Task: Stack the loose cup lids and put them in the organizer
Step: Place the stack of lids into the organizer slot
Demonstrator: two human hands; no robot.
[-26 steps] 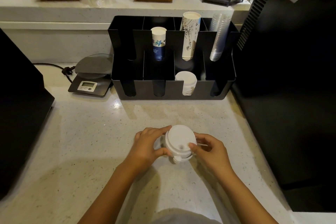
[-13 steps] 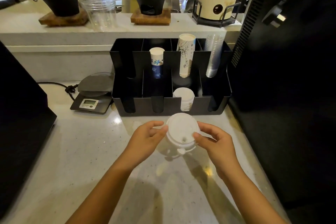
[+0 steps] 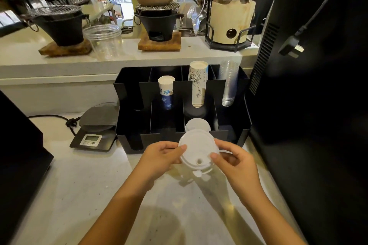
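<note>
I have the stack of lids (image 3: 197, 150) pinched between both hands, lifted off the counter (image 3: 79, 195) and held just in front of the organizer (image 3: 231, 137). My left hand (image 3: 161, 158) grips the stack's left edge with the thumb on the rim and the fingers curled underneath; my right hand (image 3: 235, 160) clamps the right edge the same way. Both are closed on the lids.

The lids are white, translucent plastic discs with a raised rim. The top one faces me — round and smooth, with a small sip hole near its near edge. Below that hole a little tab or plug sticks out from the stack, and more rims show under it, slightly offset, so the stack is not quite even. How many lids there are I cannot tell.

The organizer is a black divided box standing at the back of the counter. In its front row, the compartment directly behind my stack already holds a pile of white lids (image 3: 197, 124). In the back row stand a short blue-printed paper cup stack (image 3: 166, 93), a taller white cup stack with line drawings (image 3: 198, 83) and a column of clear plastic cups (image 3: 229, 83); the other front slots look dark.

A small digital scale (image 3: 95, 127) sits on the counter just left of the organizer — its cable runs off to the left.
</note>
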